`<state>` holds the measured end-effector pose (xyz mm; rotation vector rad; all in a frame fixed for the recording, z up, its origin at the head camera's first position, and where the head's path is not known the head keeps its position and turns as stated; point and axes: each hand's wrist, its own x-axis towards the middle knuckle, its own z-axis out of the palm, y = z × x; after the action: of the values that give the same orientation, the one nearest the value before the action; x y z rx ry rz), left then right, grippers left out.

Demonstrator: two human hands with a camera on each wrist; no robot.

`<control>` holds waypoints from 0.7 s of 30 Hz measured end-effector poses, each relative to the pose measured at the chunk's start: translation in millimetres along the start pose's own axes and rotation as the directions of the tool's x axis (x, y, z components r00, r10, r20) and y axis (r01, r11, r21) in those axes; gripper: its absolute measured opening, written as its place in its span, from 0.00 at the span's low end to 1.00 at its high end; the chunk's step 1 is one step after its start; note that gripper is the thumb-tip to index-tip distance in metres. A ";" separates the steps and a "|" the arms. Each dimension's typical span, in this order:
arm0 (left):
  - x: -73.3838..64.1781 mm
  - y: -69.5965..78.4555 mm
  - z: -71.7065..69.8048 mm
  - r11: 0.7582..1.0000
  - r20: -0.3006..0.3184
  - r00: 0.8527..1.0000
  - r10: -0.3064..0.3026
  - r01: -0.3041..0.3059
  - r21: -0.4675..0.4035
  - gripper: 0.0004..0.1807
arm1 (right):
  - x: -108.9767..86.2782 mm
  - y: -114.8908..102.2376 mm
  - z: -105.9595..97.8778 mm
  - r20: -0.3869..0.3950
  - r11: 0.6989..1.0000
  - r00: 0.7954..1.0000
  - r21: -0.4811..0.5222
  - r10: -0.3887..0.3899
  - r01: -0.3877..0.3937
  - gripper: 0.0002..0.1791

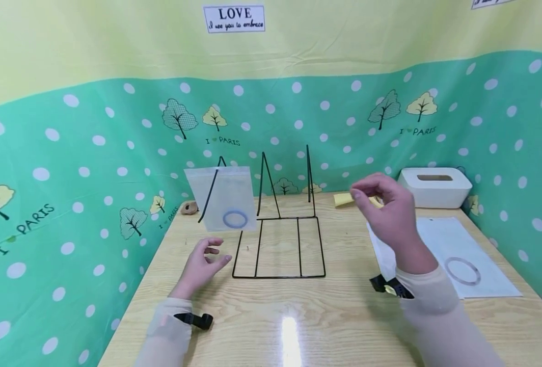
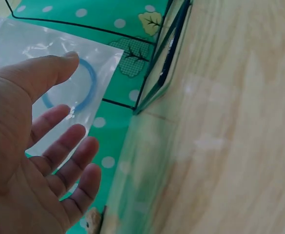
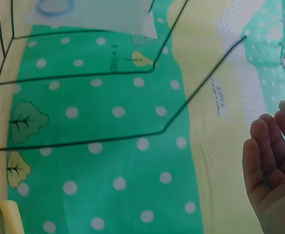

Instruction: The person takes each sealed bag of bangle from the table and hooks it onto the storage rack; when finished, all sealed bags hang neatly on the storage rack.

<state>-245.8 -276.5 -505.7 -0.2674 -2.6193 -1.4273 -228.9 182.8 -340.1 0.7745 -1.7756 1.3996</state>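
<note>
A translucent zip-top plastic bag (image 1: 222, 196) with a blue ring (image 1: 235, 219) inside stands upright at the left upright of a black wire rack (image 1: 278, 277). My left hand (image 1: 204, 267) is just below and in front of the bag, fingers loosely bent and holding nothing. In the left wrist view, the thumb of this hand (image 2: 40, 126) overlaps the bag (image 2: 108, 61). My right hand (image 1: 387, 214) is raised to the right of the rack with nothing seen in it. Its fingers are relaxed, thumb close to the fingertips, in the right wrist view.
On the right of the wooden table (image 1: 335, 321) lie flat whitish bags (image 1: 472, 244), with a ring (image 1: 462, 270) showing in one. A white tissue box (image 1: 435, 187) stands behind them. A yellow object (image 1: 343, 199) is partly behind my right hand. A small brown item (image 1: 189, 208) sits at back left.
</note>
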 end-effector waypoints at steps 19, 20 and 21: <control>-5.8 -7.7 18.2 0.994 0.147 0.987 -0.061 0.047 0.095 0.43 | 12.7 0.7 -63.7 -0.173 0.970 0.982 -0.217 0.073 -0.111 0.07; -5.8 -7.9 18.4 0.994 0.148 0.987 -0.062 0.048 0.095 0.44 | 12.9 -0.3 -65.8 -0.182 0.966 0.980 -0.226 0.086 -0.127 0.07; -5.8 -7.9 18.6 0.994 0.150 0.987 -0.065 0.051 0.095 0.44 | 12.5 2.7 -69.4 -0.191 0.961 0.976 -0.234 0.104 -0.148 0.08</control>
<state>-242.8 -265.6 -523.4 -0.3035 -2.8283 -1.3497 -225.5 250.7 -321.5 0.3976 -1.8393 1.2537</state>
